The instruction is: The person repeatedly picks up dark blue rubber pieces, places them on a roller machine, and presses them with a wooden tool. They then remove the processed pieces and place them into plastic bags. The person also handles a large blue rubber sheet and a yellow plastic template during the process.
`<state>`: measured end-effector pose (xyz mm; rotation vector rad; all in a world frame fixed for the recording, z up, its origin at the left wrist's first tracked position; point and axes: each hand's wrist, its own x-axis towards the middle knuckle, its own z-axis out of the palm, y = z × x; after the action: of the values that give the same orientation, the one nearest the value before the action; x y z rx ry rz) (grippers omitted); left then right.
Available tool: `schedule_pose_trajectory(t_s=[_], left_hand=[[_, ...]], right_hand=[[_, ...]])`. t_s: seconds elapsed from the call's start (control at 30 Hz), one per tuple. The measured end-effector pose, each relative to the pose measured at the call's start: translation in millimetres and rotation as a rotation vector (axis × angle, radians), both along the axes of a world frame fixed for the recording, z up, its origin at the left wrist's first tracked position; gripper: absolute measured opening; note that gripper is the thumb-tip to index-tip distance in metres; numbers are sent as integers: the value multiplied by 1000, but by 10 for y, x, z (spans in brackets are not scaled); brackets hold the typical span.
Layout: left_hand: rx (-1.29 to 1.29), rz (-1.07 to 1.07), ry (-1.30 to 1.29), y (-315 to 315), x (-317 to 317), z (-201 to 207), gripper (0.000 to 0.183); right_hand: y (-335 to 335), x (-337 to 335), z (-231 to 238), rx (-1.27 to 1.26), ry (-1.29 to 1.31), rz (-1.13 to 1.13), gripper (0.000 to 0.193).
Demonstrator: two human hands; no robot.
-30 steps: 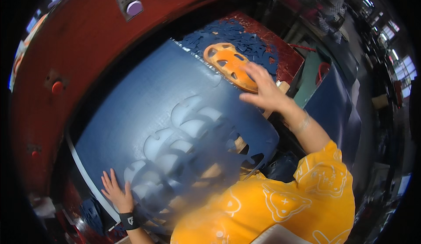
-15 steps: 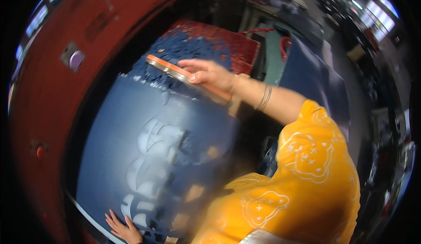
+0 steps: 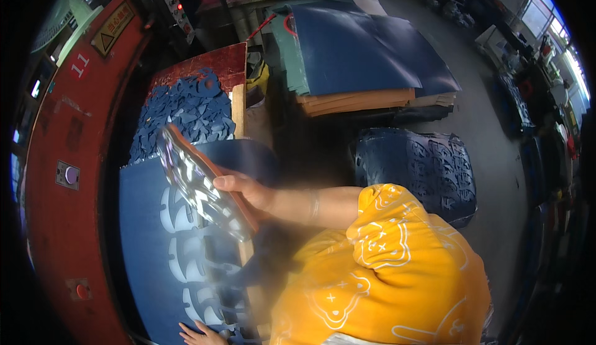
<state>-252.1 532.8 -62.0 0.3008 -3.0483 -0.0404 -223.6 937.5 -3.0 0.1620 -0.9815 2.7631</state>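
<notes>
My right hand grips a cutting die by its edge, thumb on the near side. The die has an orange back and shiny metal blades on the side turned toward me. It is tilted above a dark blue sheet, covering part of it. Rows of pale curved cut shapes run down the sheet below the die. At the lower edge, my left hand is open, fingers spread, over the sheet beside the lowest shapes; its wrist is out of view.
Small blue cut pieces are heaped on a red board beyond the sheet. A red machine with buttons stands along the left. Stacked blue sheets lie back right, and a cut-out blue sheet pile is right of my arm.
My right hand has drawn the die nearer and turned its bladed face into view. The view has swung right, showing more of the stacked sheets. My left hand stays low by the cut shapes.
</notes>
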Motion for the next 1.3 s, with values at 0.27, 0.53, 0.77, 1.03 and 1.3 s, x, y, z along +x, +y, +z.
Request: schedule_pose_trajectory(t_s=[0.27,0.53,0.77,1.03,1.3], left_hand=[[-2,-65,38,-93,89,18,60],[150,-103,108,-592,254,94,53],[286,-61,268,-309,560,-55,54],[444,-19,262,-289,663,231,55],[572,-142,387,-634,831,183,31]], right_hand=[[8,313,361,969,379,-633,126],[-413,-181,861,921,413,-168,109],[-1444,-1063,397,1049,335,205,74],[-2505,-1292,146,1986,536,253,70],[-2607,-1468,55,2033,598,339,78]])
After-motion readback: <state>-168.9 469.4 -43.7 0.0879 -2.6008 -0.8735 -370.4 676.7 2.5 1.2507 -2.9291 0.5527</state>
